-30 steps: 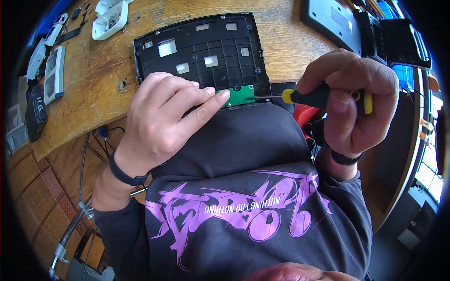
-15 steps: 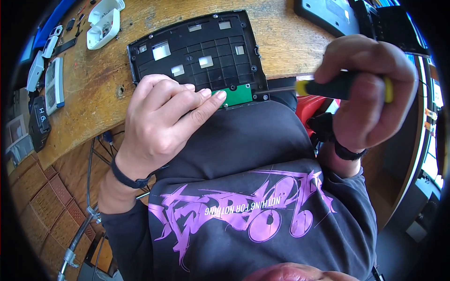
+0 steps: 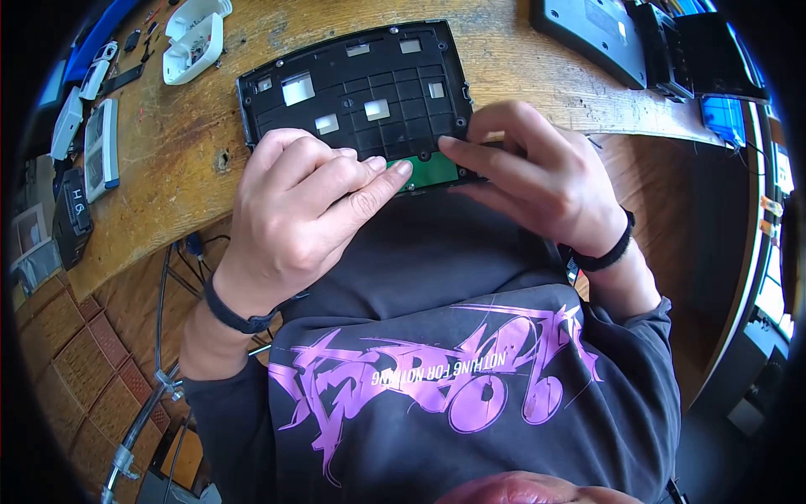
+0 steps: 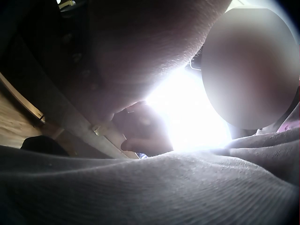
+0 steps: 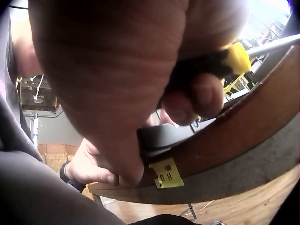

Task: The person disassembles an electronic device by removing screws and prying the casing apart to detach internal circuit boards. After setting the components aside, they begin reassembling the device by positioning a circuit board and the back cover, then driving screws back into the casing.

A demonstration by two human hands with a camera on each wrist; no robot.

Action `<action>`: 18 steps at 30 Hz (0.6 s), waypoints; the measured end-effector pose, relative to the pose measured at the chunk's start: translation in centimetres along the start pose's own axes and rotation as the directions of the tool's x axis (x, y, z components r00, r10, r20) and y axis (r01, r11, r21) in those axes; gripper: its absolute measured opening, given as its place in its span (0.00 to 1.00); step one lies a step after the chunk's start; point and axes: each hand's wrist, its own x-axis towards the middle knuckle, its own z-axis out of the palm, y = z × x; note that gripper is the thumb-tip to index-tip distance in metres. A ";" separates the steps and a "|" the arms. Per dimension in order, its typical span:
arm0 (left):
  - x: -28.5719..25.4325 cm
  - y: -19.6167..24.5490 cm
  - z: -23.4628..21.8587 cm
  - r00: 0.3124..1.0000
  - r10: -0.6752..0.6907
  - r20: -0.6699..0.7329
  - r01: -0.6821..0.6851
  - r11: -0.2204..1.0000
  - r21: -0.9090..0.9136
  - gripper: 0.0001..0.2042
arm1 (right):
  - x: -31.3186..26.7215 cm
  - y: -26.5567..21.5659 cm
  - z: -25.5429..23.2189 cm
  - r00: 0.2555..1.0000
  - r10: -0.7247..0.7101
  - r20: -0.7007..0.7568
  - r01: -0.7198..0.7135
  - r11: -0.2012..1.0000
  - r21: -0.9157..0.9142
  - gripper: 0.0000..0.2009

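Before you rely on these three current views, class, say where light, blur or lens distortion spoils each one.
Head view: the lens bends the bench edge and blackens the corners, with white glare at far right. Left wrist view: glare burns out the centre, a blurred oval masks the upper right, the cloth is dim. Right wrist view: the right hand looms shadowed and soft; the label is clearer.
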 end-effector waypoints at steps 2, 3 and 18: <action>0.0 0.0 0.0 1.000 -0.002 -0.001 0.002 1.000 0.002 0.21 | -0.1 0.4 0.1 0.998 -0.060 -0.034 0.059 0.998 -0.038 0.23; 0.0 0.1 0.1 1.000 -0.002 -0.002 0.002 1.000 0.002 0.21 | -0.1 0.5 0.1 0.991 -0.121 -0.065 0.115 0.990 -0.077 0.22; 0.3 0.7 0.0 1.000 0.005 0.011 -0.006 0.999 0.049 0.17 | 1.4 -0.1 0.4 0.989 -0.142 0.037 0.146 0.983 -0.109 0.08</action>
